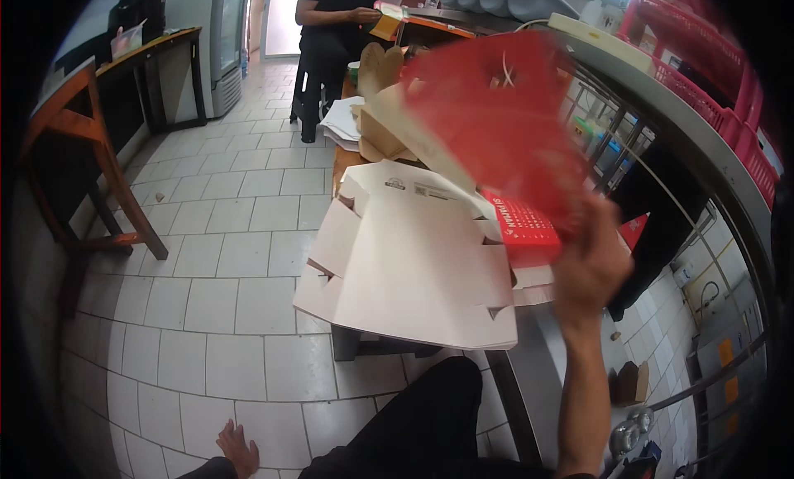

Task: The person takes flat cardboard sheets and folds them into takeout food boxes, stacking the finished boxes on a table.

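The right hand (591,260) is clamped on a red cardboard sheet (496,107), with the grip at the sheet's lower right end, so that nearly all of the piece reaches up and to the left of the knuckles. Motion blurs both, and the exact placing of thumb and fingers cannot be made out. The sheet is tilted in the air, a small pale slit mark near its upper edge. Below it and to the left of the grip lie white carton blanks (422,256), flat and notched along their sides, with their near edge toward the person's dark-clad knee (438,396). A red printed panel (529,227) shows between these blanks and the right hand, just beside the wrist. Beyond the blanks, brown cartons (385,136) are partly hidden by the raised sheet. The left hand (238,448) is well apart from all this, low on the left over the white tiled floor (198,305), its fingers spread and holding nothing visible. Farther back, a seated co-worker (339,20) in black holds a yellowish piece (386,24).
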A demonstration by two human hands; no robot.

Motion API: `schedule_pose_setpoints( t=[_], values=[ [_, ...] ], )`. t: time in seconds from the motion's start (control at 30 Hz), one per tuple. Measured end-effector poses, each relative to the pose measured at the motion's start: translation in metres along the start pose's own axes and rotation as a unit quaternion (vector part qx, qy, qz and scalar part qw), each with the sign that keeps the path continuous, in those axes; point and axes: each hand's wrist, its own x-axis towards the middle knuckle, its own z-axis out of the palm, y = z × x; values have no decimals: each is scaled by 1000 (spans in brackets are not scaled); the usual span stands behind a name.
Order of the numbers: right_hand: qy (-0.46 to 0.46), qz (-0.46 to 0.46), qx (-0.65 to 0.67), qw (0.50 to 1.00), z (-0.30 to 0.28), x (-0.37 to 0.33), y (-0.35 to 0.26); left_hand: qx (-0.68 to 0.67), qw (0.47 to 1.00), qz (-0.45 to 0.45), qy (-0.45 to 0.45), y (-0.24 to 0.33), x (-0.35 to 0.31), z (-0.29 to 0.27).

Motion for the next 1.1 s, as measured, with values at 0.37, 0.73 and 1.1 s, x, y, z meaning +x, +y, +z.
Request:
schedule_pose_setpoints(
  t=[0.37,0.73,1.1],
  values=[
    [-66,28,-81,994,-229,-276,56,-561,679,192,-433,346,68,-78],
    [-207,162,-77,962,-318,-370,12,-530,239,-53,-811,613,41,-8],
    [-3,493,-61,868,-239,-314,-2,-655,345,-65,-669,620,46,20]
  ],
)
